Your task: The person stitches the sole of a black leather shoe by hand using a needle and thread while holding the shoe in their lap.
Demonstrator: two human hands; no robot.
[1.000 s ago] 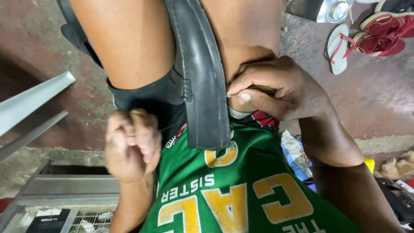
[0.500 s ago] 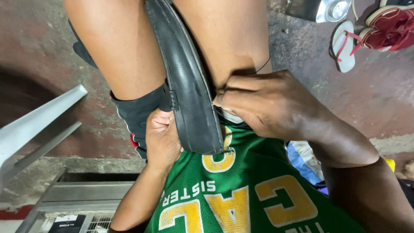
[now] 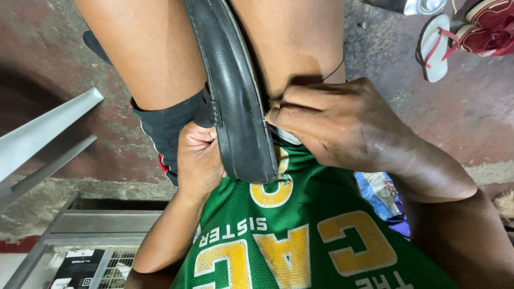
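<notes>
Surroundings: metal frame (image 3: 48,128) at left; white flip-flop (image 3: 435,45) and red shoe (image 3: 490,24) on concrete floor (image 3: 428,107), upper right; bare legs and green jersey (image 3: 300,241) fill centre.
Black shoe (image 3: 235,101): leather, wedged between thighs, sole edge up.
Left hand (image 3: 198,158): fingers curled, gripping shoe's left side.
Right hand (image 3: 337,126): closed in fist, fingertips pinching at shoe's right edge; item pinched too small to tell.

- Left hand (image 3: 199,160) is curled, its fingers closed, the forearm coming up from below.
- Right hand (image 3: 342,126) is a fist, its fingers pinched together.
</notes>
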